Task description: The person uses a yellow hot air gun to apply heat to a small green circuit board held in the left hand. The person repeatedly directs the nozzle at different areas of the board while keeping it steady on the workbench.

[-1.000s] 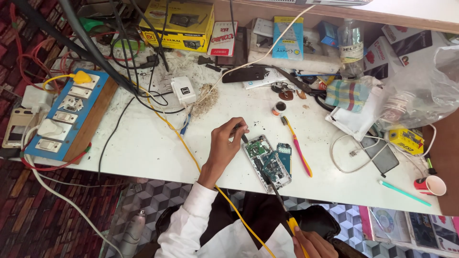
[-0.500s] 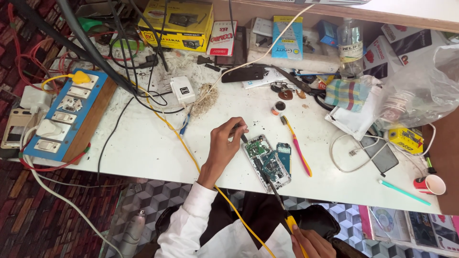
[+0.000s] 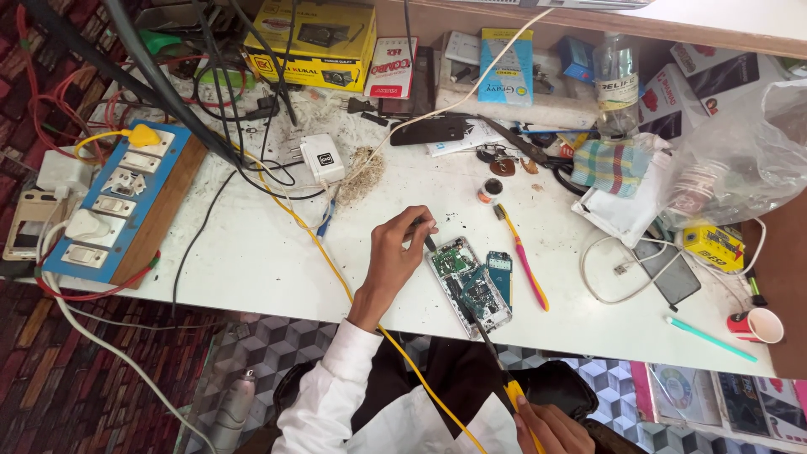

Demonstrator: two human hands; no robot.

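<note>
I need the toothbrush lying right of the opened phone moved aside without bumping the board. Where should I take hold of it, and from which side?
Probably grip the toothbrush by the lower half of its pink and yellow handle, coming from the right. It lies flat and slanted, bristle end up near a small round tin, and its left side runs close beside the opened phone, while the table to its right is barer.

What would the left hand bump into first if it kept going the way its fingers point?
Probably the opened phone circuit board. The left hand points right and slightly up, its fingertips pinching a small dark tool just at the board's top corner. Farther along lies the toothbrush. Depth is hard to judge.
</note>
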